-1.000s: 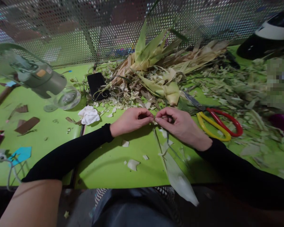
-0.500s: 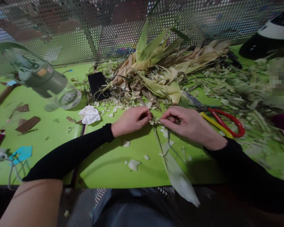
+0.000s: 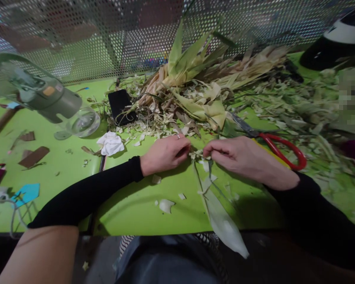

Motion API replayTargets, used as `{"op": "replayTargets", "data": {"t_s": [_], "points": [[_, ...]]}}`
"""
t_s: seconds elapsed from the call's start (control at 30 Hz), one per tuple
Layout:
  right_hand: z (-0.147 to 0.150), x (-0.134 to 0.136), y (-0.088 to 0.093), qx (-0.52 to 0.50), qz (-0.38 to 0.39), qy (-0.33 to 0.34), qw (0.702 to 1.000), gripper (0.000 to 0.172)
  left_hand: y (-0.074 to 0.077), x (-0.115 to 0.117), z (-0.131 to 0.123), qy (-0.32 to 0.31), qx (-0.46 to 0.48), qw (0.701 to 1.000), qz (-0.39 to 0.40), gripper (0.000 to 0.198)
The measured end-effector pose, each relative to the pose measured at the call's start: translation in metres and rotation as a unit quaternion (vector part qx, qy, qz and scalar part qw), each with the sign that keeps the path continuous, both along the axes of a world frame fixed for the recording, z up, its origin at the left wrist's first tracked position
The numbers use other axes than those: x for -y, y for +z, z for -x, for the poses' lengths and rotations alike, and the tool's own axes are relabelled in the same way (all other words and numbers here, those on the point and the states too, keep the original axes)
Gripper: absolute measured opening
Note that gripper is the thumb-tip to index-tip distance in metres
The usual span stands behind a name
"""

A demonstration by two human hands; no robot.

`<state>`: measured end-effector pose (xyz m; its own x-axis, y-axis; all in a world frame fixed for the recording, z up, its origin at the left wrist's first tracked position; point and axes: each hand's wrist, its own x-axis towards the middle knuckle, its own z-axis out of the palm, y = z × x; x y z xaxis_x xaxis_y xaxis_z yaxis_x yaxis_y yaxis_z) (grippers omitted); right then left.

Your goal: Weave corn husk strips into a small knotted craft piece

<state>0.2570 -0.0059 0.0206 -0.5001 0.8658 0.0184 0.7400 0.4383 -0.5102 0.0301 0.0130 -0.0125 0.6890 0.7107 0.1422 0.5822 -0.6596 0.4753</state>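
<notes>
Between my two hands is a small knotted piece of corn husk made of narrow strips. My left hand is closed at its left end, fingertips curled in a pinch. At its right end my right hand pinches the husk strips with thumb and forefinger; its other fingers are folded. A long pale husk leaf hangs from below the knot over the table's front edge. Just behind my right hand lie scissors with red and yellow handles.
Behind my hands lies a heap of corn husks and scraps. At left are a black phone, a crumpled white tissue, a green-lidded clear bottle and a hammer. A perforated metal screen stands along the back.
My right hand has shifted slightly right and down, away from my left hand, showing more of the knotted husk between them. My left hand has turned a little, bringing its ring into view.
</notes>
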Motion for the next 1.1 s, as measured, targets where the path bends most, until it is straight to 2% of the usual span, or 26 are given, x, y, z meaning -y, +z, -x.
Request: {"op": "replayTargets", "data": {"t_s": [0.13,0.23,0.37,0.47,0.57,0.63,0.73,0.9,1.0,1.1], "points": [[0.005,0.0,-0.001,0.004,0.006,0.035,0.999,0.02,-0.002,0.003,-0.003,0.003,-0.018,1.0,-0.024,0.017],[0.007,0.002,-0.002,-0.029,0.0,0.008,1.0,0.02,0.001,-0.001,0.0,0.025,0.033,0.999,-0.009,0.015],[0.005,0.001,-0.001,-0.07,-0.009,-0.022,0.997,0.023,0.013,-0.009,0.005,0.041,0.104,0.992,0.049,0.018],[0.004,0.0,0.002,-0.156,0.003,-0.045,0.987,0.037,0.023,-0.011,0.006,0.027,0.113,0.989,0.09,0.021],[0.005,0.001,0.002,-0.292,0.04,-0.048,0.954,0.047,0.028,-0.009,0.005,0.006,0.139,0.978,0.153,0.02],[0.008,0.004,0.001,-0.344,0.103,-0.031,0.933,0.048,0.03,-0.006,0.004,-0.001,0.179,0.956,0.234,0.018],[0.011,0.007,-0.001,-0.344,0.184,-0.008,0.921,0.045,0.033,-0.002,0.003,0.005,0.253,0.888,0.383,0.016],[0.012,0.008,0.0,-0.329,0.201,-0.011,0.923,0.046,0.033,0.003,-0.002,0.033,0.33,0.765,0.552,0.022],[0.01,0.01,0.004,-0.339,0.204,-0.009,0.918,0.048,0.033,0.006,-0.004,0.022,0.347,0.729,0.59,0.021],[0.01,0.011,0.007,-0.337,0.184,-0.015,0.923,0.049,0.033,0.009,-0.004,0.018,0.352,0.714,0.605,0.019]]}}
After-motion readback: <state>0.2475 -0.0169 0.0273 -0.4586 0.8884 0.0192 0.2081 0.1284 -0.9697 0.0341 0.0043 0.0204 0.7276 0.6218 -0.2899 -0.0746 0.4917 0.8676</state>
